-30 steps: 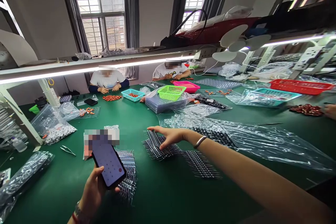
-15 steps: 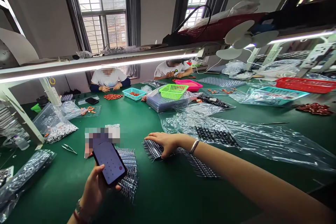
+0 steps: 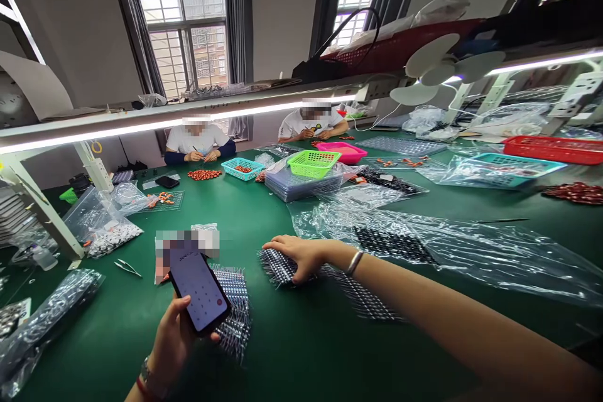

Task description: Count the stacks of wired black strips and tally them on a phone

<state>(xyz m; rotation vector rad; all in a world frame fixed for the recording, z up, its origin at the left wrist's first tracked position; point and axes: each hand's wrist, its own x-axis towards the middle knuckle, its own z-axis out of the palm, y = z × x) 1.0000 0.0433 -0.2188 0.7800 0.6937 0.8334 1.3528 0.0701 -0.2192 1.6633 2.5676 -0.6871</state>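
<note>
In my left hand (image 3: pixel 176 333) is a smartphone (image 3: pixel 196 292), with my thumb at its left edge and a number pad showing on its screen. Behind the phone lies a woven-looking strip of small silvery parts with wire ends (image 3: pixel 235 311). My right hand (image 3: pixel 298 256) rests palm down over another strip of the same parts (image 3: pixel 277 267), its fingers stretched to the left and the thumb apart. More of that material (image 3: pixel 365 295) shows under my right forearm. The palm's underside is hidden.
Tweezers (image 3: pixel 127 268) and a bag of white parts (image 3: pixel 113 235) lie left. Clear plastic film (image 3: pixel 480 251) spreads on the right. Farther back stand a green basket (image 3: pixel 315 163), a blue basket (image 3: pixel 242 168) and a red tray (image 3: pixel 551 149). Two co-workers sit across the table.
The view has shifted slightly, so things sit a little farther right. Both hands keep their places on the phone and the strip.
</note>
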